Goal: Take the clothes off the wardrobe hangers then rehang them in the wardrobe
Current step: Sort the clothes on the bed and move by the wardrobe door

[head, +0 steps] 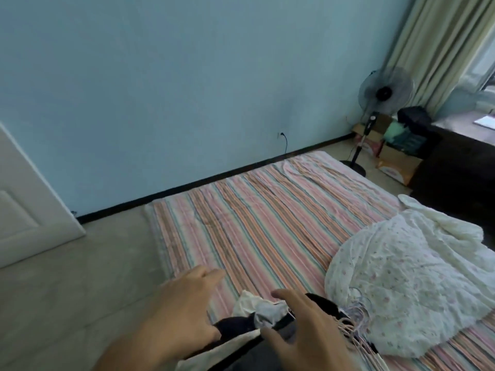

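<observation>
Left hand (184,303): fingers spread and extended, held over the near edge of the striped mattress (267,210), at the left side of the clothes pile (257,314). The thumb lies against dark fabric of the pile; whether it grips cannot be told. Right hand (302,325): fingers spread and loosely bent, held over the right part of the same pile; contact with the cloth beneath cannot be confirmed, and nothing is seen pinched.

Clothes pile: dark and white garments, crumpled, lying on the near corner of the mattress, between and under the two hands. A bundle of thin wire hangers (356,325) lies on the mattress just right of the pile, beside the right hand.

Floral quilt (401,285): white, bunched, on the right side of the mattress, touching the hangers. Mattress sits on the floor along the blue wall (187,89). A white door (24,199) stands left of the mattress. Beyond the far right corner of the mattress: a pedestal fan (383,95), cardboard boxes (396,162), a dark cabinet (455,167) and pale curtains (434,44).
</observation>
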